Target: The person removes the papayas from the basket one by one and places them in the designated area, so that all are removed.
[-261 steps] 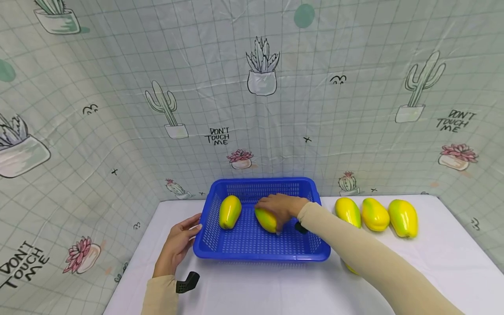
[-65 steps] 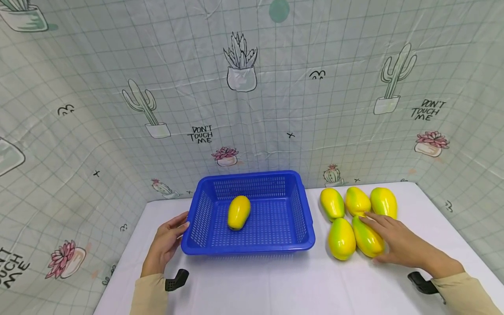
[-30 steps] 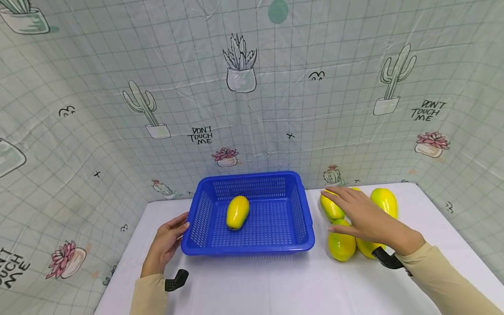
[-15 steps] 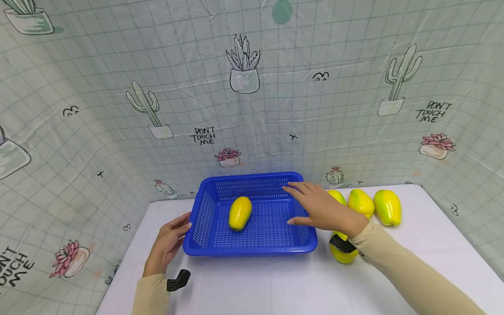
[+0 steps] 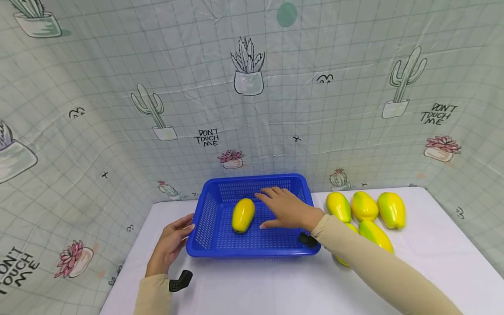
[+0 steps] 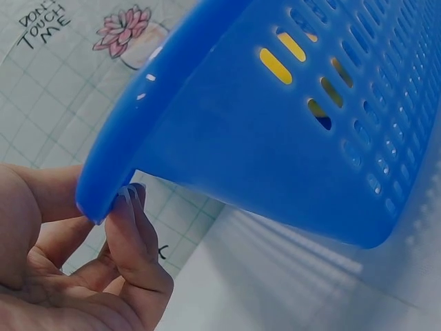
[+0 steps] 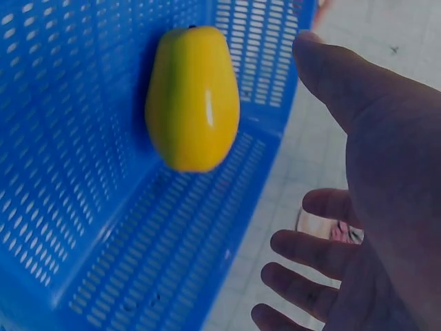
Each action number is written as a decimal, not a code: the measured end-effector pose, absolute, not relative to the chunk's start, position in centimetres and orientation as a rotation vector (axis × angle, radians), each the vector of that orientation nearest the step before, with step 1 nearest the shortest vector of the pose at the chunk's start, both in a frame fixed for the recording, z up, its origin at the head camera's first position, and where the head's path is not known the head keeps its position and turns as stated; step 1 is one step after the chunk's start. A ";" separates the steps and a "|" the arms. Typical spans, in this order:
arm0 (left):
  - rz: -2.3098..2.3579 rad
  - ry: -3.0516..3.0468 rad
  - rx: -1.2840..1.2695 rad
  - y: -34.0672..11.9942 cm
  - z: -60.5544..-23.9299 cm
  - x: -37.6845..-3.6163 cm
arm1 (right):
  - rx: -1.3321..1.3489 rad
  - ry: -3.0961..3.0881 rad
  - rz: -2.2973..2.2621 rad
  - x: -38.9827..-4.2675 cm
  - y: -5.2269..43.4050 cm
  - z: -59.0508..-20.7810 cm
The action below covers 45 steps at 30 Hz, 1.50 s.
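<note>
A yellow-green papaya (image 5: 243,215) lies inside the blue perforated basket (image 5: 252,253), left of its middle. My left hand (image 5: 169,245) pinches the basket's left rim between thumb and fingers, as the left wrist view shows along the rim (image 6: 131,124). Over the basket's right half hovers my right hand (image 5: 285,209), fingers spread and holding nothing, its fingertips pointing toward the papaya. In the right wrist view this papaya (image 7: 193,100) sits apart from the thumb and fingers.
Several more papayas (image 5: 364,206) lie grouped on the white tabletop (image 5: 244,288) right of the basket; my right sleeve (image 5: 366,267) partly covers some. A patterned cloth (image 5: 275,127) hangs close behind the basket.
Earlier the right hand held a second papaya in the basket; that one now lies with the group outside. Since then the hand has moved left, unladen, over the basket. The left hand stays.
</note>
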<state>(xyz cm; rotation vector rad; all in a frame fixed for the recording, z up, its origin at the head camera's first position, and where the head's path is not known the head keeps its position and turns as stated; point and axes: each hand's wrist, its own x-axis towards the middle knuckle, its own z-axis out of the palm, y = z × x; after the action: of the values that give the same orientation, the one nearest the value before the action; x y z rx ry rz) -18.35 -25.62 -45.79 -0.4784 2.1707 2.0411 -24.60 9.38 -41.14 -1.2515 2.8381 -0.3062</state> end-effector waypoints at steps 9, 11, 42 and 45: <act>2.042 2.183 -0.470 -25.7 -45.8 -18.2 | -1.212 2.827 -0.192 -25.6 5.5 -42.1; 2.045 2.184 -0.472 -25.7 -45.8 -18.2 | -1.196 2.822 -0.168 -25.7 4.7 -42.1; 2.039 2.187 -0.531 -25.5 -45.9 -18.3 | -0.937 2.770 0.107 -26.7 -0.8 -43.7; 2.033 2.195 -0.533 -25.5 -46.0 -18.2 | -0.936 2.760 0.109 -26.8 -0.7 -43.9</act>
<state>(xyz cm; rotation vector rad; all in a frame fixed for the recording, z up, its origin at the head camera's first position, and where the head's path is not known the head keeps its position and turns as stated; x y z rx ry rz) -18.25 -25.54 -45.99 -0.5327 2.1949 2.0334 -26.77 -0.73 -43.92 -0.9356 2.7598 0.1087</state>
